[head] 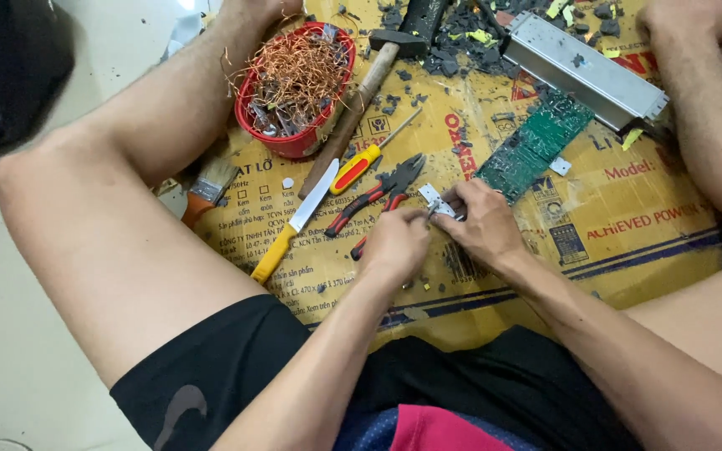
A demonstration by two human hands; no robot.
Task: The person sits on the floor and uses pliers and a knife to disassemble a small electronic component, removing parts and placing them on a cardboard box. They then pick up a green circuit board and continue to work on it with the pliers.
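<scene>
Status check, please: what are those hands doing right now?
Left hand and right hand both pinch a small metal piece. Pliers alongside, circuit board just beyond.

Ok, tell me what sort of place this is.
Probably an informal floor-level spot for stripping scrap electronics. Flattened cardboard serves as the work surface, a red basket holds copper wire, and a green circuit board lies beside pliers. Both hands, left hand and right hand, work a small metal part.
</scene>
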